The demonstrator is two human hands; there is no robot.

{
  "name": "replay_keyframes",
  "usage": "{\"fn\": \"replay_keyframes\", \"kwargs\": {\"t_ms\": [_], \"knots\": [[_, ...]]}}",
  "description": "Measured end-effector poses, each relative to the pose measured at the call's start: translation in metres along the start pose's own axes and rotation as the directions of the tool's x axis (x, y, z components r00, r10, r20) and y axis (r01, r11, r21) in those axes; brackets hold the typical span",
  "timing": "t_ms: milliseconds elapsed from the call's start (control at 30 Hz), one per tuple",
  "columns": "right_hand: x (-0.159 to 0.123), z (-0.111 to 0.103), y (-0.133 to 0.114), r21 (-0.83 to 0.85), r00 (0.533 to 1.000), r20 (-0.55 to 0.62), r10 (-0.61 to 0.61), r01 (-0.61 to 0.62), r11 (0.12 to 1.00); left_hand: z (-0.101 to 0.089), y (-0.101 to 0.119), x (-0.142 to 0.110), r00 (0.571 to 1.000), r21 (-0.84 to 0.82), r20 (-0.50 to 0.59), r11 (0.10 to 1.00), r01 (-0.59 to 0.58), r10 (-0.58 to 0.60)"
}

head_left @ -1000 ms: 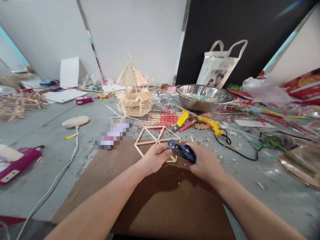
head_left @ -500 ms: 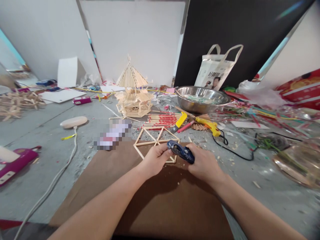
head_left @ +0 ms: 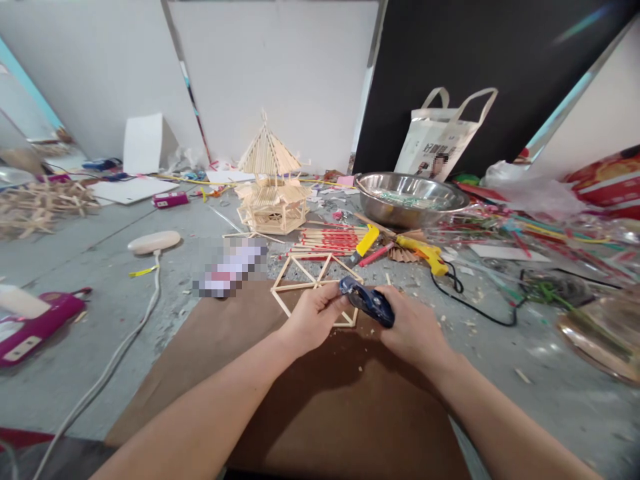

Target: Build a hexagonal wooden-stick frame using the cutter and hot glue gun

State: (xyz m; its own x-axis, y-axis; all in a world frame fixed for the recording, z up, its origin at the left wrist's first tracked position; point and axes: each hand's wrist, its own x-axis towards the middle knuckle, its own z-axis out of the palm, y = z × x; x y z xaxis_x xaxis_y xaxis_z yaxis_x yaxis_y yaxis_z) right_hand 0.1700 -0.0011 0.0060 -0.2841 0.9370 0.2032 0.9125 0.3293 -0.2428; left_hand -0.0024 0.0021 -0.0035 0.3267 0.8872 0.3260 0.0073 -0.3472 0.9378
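My right hand [head_left: 413,323] is wrapped round a dark blue pliers-like hand tool [head_left: 367,303], whose far end points left. At that end my left hand [head_left: 315,313] has its thumb and fingers pinched together. Whatever lies between those fingers is hidden. Just beyond and partly under both hands, a hexagonal frame of thin wooden sticks [head_left: 293,287] with spokes meeting at its middle lies flat on a brown board [head_left: 200,373]. Small wood chips are scattered nearby.
Red-marked sticks [head_left: 327,241], a yellow cutter knife [head_left: 367,241] and a yellow glue gun [head_left: 425,253] lie ahead. Behind them stand a stick-built pavilion [head_left: 273,193] and a steel basin [head_left: 410,210]. At left are a white cable [head_left: 120,353] and a purple power strip [head_left: 45,327].
The whole view has shifted slightly, so things appear a little further right. Both hands and the blue tool keep nearly the same pose.
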Motion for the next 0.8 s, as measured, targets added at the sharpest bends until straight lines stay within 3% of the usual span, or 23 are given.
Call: {"fn": "replay_keyframes", "kwargs": {"t_ms": [233, 400, 800], "knots": [[-0.0019, 0.0036, 0.0059, 0.006, 0.995, -0.033, -0.091, 0.092, 0.996, -0.0008, -0.0034, -0.0001, 0.988, -0.22, 0.095, 0.965, 0.141, -0.123], [-0.0015, 0.0051, 0.0073, -0.01, 0.994, -0.044, -0.098, 0.098, 0.995, -0.0028, -0.006, -0.0011, 0.972, -0.241, 0.136, 0.945, 0.221, -0.193], [-0.0026, 0.0013, 0.0042, 0.0, 0.998, 0.018, -0.053, 0.053, 0.999, -0.0048, -0.0064, -0.0006, 0.96, -0.218, 0.19, 0.945, 0.244, -0.205]]}}
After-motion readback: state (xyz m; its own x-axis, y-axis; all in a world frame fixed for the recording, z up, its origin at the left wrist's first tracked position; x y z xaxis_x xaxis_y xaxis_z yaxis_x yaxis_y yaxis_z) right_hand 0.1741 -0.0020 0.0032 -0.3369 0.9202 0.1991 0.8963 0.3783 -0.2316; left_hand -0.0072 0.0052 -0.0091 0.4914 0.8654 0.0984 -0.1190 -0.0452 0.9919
